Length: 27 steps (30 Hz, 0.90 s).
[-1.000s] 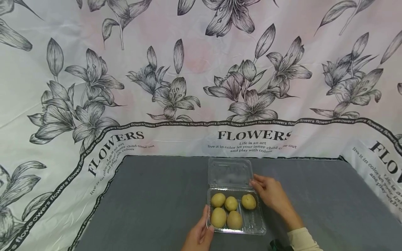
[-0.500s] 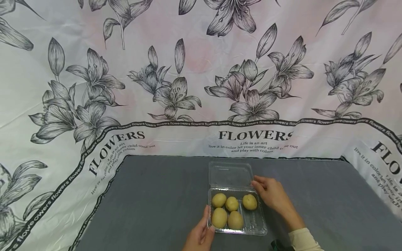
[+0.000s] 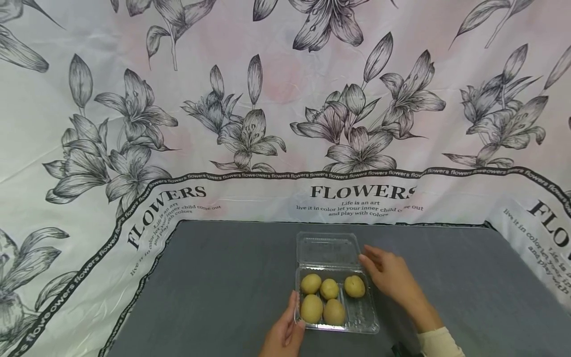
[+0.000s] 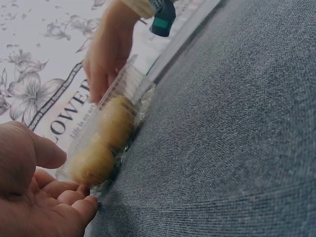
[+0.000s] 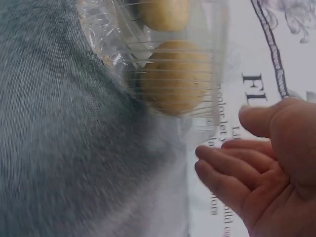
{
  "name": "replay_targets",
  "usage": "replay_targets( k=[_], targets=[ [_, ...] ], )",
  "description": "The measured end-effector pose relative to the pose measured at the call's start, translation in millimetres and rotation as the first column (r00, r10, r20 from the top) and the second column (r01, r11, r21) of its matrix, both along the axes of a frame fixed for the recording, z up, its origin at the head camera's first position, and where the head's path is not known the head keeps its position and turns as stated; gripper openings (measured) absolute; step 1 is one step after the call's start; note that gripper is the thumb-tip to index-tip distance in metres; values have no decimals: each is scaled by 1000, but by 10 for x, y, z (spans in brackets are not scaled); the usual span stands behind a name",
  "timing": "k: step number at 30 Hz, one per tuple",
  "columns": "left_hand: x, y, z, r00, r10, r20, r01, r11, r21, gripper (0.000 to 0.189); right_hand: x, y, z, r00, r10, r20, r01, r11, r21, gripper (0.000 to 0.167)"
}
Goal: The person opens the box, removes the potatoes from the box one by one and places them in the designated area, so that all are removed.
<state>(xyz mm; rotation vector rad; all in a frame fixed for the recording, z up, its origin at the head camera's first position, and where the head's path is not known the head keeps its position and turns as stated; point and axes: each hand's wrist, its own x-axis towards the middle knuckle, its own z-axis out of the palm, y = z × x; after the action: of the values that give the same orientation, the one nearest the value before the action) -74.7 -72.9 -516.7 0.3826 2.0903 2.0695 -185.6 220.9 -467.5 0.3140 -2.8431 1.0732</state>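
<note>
A clear plastic clamshell box (image 3: pixel 361 317) lies on the grey cloth, its lid (image 3: pixel 327 250) folded back away from me. Several round, yellow-brown potato-like items (image 3: pixel 334 312) sit in its base; their exact kind is unclear. At the box's left side my left hand (image 3: pixel 283 328) touches it with relaxed fingers, the thumb near the front corner. My right hand (image 3: pixel 392 278) hovers to the right of the hinge, holding nothing. In the right wrist view the right hand (image 5: pixel 266 173) has loosely bent fingers, apart from the box wall (image 5: pixel 215 98).
Grey cloth (image 3: pixel 223 287) covers the table. Behind and at the sides hangs a white floral sheet (image 3: pixel 276 124) with printed words. A dark object (image 3: pixel 401 350) shows near the right sleeve at the bottom edge.
The lid has tipped further back and down, lying flatter. My right hand has come off the lid's edge and moved slightly right. The left hand stays at the box's left side.
</note>
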Motion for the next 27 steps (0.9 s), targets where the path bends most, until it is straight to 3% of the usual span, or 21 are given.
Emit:
replay_targets(
  k=[3,8,15,27],
  targets=[
    [0,0,-7,1000,-3,-3,3,1000,0,72,54,-13,72,996,54,-71,-51,998,44,53],
    [-13,2,-8,1000,6,11,-6,1000,-17,73,203,-73,251,970,159,-187,-127,977,173,50],
    [-10,-12,-8,1000,-12,18,12,1000,-12,72,449,-173,380,963,239,-127,-193,935,297,50],
    [-17,-18,-14,1000,-18,5,18,1000,10,71,598,-283,276,974,207,-97,-153,905,397,51]
  ],
)
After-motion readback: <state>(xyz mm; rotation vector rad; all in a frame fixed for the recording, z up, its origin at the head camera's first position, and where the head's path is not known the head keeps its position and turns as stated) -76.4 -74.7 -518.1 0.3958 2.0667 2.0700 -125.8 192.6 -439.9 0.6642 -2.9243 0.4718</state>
